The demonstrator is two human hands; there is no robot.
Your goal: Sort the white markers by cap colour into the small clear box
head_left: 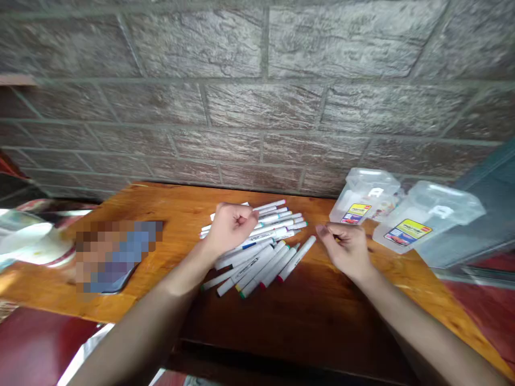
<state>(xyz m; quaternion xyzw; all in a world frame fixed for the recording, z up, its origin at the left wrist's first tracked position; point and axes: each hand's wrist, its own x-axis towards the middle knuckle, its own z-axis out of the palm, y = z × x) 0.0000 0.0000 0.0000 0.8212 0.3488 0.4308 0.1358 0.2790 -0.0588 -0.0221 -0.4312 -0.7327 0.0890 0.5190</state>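
Observation:
A pile of white markers (267, 262) with coloured ends lies on the wooden table, most of them pointing up and to the right. My left hand (231, 228) is closed in a loose fist over the left part of the pile and hides some markers. No marker sticks out of it. To the right of the pile, my right hand (345, 247) is closed too, its thumb and fingers curled together with nothing visible in them. The marker nearest to it, with a red end (296, 258), lies a little apart from the others.
Two clear plastic boxes (366, 195) with yellow labels stand at the table's (177, 206) back right. On the left lies a dark flat object (120, 257), partly blurred out, near a white rounded container (44, 244). A stone-block wall (241, 107) rises behind the table.

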